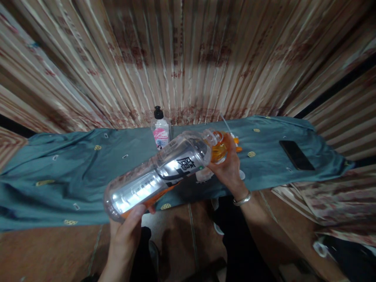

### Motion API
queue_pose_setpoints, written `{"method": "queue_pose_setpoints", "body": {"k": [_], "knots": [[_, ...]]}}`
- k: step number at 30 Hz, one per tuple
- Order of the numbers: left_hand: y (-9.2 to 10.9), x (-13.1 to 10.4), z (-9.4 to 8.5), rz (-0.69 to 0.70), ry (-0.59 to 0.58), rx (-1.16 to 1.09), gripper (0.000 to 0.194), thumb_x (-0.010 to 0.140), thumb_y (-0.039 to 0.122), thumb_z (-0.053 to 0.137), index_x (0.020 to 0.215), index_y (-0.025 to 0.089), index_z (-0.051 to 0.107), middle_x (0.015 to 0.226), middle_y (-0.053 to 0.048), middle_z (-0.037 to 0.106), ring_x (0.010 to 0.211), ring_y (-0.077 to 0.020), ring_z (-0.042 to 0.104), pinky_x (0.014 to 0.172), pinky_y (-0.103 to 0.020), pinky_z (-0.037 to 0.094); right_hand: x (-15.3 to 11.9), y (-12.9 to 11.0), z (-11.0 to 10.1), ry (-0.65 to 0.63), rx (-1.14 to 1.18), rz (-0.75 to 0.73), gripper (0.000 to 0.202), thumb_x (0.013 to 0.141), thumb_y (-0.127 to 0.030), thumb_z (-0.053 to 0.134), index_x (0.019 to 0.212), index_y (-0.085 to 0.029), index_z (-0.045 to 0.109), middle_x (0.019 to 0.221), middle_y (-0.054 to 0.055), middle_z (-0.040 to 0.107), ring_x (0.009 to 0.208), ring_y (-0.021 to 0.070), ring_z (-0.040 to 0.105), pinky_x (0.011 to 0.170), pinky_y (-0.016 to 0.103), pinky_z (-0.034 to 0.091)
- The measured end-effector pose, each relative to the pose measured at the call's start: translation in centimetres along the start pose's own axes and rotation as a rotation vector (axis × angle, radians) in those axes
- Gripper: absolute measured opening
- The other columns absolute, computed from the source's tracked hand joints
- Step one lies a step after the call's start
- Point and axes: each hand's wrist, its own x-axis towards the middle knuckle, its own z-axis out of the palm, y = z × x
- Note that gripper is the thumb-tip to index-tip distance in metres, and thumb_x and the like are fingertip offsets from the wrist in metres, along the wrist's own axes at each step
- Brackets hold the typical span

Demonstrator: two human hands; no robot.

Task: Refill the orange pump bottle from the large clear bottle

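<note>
Flanking tilted bottle [158,176], pump bottle [160,131], phone [296,155] on cloth [58,168]

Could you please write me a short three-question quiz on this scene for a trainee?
1. True or false: the large clear bottle stands upright on the cloth.
2. Which hand grips the bottle's base: A) left hand B) right hand?
3. What dark flat item lies on the cloth at the right?

Key: 1. False, it is held tilted, its mouth meeting a small orange-filled container. 2. A. 3. A phone.
</note>
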Motion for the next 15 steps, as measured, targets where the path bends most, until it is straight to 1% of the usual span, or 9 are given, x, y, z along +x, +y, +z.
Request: {"method": "queue_pose_setpoints", "body": {"k": [3, 5, 7, 11, 15], "knots": [[0.0, 0.07, -0.26, 0.009, -0.001, 0.0, 0.06, 0.07, 0.045, 0.107, 0.121, 0.024, 0.083, 0.116, -0.007, 0.087, 0.066, -0.0163, 0.068, 0.051, -0.029, 0.052, -0.12, -0.16, -0.01, -0.018, 0.003, 0.0, 0.127, 0.082, -0.059, 0.097, 0.184, -0.022, 0.031, 0.174, 0.023, 0.064, 0.164, 0.0456, 0.062, 0.135, 0.069, 0.055], [0.02, 0.07, -0.5, 0.001, 0.01, -0.009, 0.06, 0.07, 0.046, 0.109, 0.12, 0.023, 0.084, 0.122, -0.009, 0.086, 0.075, -0.0178, 0.07, 0.049, -0.026, 0.05, -0.21, -0.22, 0.01, -0.034, 0.008, 0.006, 0.13, 0.082, -0.058, 0.097, 0.186, -0.021, 0.028, 0.175, 0.024, 0.062, 0.165, 0.0464, 0.06, 0.136, 0.07, 0.054], [0.08, 0.04, -0.73, -0.007, 0.016, -0.022, 0.063, 0.069, 0.044, 0.11, 0.123, 0.023, 0.084, 0.128, -0.01, 0.084, 0.08, -0.0186, 0.07, 0.049, -0.024, 0.049, -0.28, -0.24, 0.05, -0.036, 0.005, 0.009, 0.131, 0.081, -0.058, 0.097, 0.186, -0.021, 0.027, 0.175, 0.024, 0.062, 0.166, 0.0469, 0.06, 0.136, 0.07, 0.054], [0.28, -0.11, -1.02, -0.017, 0.027, -0.017, 0.07, 0.069, 0.044, 0.11, 0.13, 0.025, 0.082, 0.13, -0.009, 0.082, 0.079, -0.0171, 0.067, 0.049, -0.023, 0.047, -0.33, -0.25, 0.11, -0.023, -0.006, -0.003, 0.129, 0.08, -0.058, 0.098, 0.184, -0.022, 0.031, 0.175, 0.024, 0.062, 0.164, 0.0468, 0.062, 0.134, 0.07, 0.056], [0.59, -0.27, -0.92, -0.049, 0.05, -0.006, 0.068, 0.07, 0.043, 0.11, 0.129, 0.024, 0.083, 0.133, -0.01, 0.083, 0.082, -0.0161, 0.065, 0.049, -0.02, 0.046, -0.36, -0.26, 0.07, -0.033, -0.004, 0.001, 0.127, 0.08, -0.058, 0.098, 0.183, -0.024, 0.032, 0.178, 0.023, 0.06, 0.165, 0.0467, 0.061, 0.135, 0.07, 0.055]]}}
